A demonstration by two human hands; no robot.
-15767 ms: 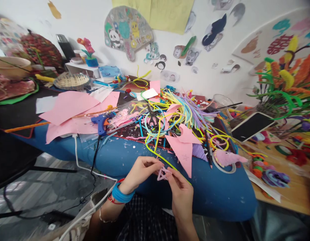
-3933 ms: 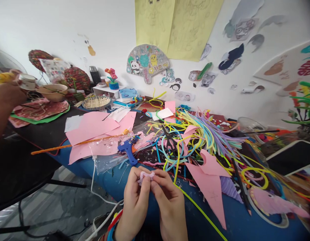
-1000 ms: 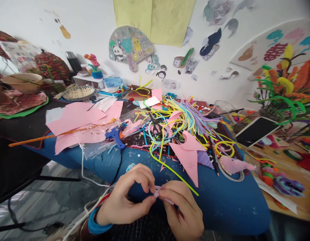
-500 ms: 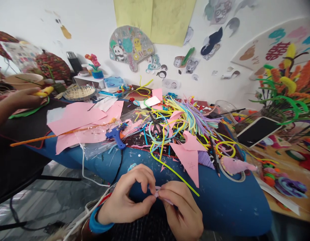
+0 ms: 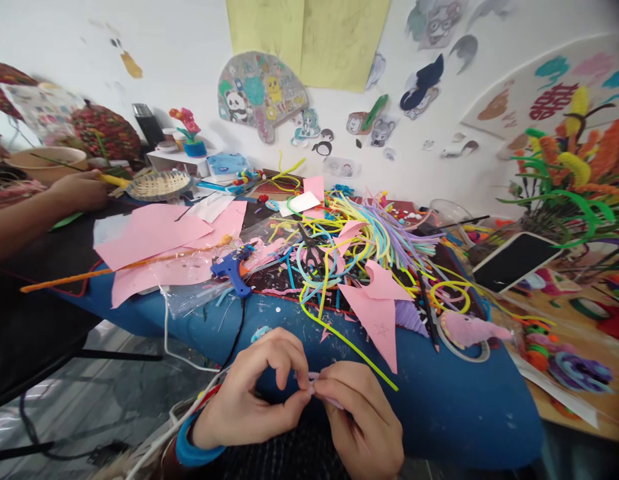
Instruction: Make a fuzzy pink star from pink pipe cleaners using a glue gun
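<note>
Close to my body at the table's front edge, my left hand (image 5: 257,393) and my right hand (image 5: 362,417) meet fingertip to fingertip. Between them is a small piece of pale pink-lilac pipe cleaner (image 5: 333,402), mostly covered by the fingers. My left thumb and index finger pinch one end, while my right fingers wrap round the rest. Just beyond lie a yellow-green pipe cleaner (image 5: 357,355) and a cut pink sheet (image 5: 374,320). A blue glue gun (image 5: 234,270) rests farther back on the left, its cord trailing down.
Black scissors (image 5: 311,250) lie in a heap of pastel pipe cleaners (image 5: 389,230). Pink paper (image 5: 154,233) covers the left. A phone (image 5: 514,261) leans on the right, near a tape roll (image 5: 472,353). Another person's hand (image 5: 79,191) reaches in at left, by a woven basket (image 5: 159,185).
The other person's hand has moved right, toward the woven basket, with the yellow thing it holds. My hands have barely shifted and keep the same pinch.
</note>
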